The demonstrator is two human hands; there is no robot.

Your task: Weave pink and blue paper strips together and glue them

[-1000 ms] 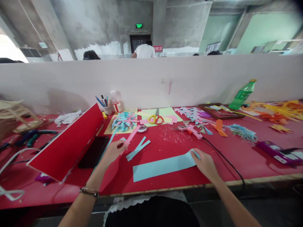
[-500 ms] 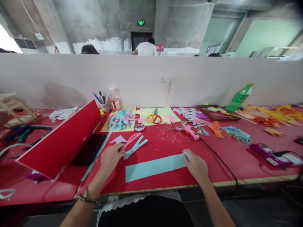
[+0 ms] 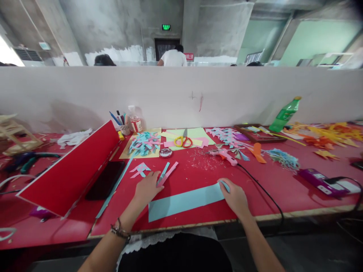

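My right hand pinches the right end of a wide light-blue paper strip, whose end curls up at the thumb. The rest of that strip lies flat near the table's front edge. My left hand is low over the table, thumb and fingers around the near end of a narrow pink paper strip. A narrow blue paper strip lies beside the pink one, its near end partly hidden by the hand. Left of these is a small pink and blue folded paper piece.
Scissors lie on coloured paper at the back. A pink glue gun trails its black cable rightward. A red board leans beside a black phone. A green bottle stands back right, below a white partition.
My left hand has moved right and down, bringing the pink strip onto the narrow blue strips. My right hand keeps its hold on the wide strip. The view has shifted slightly.
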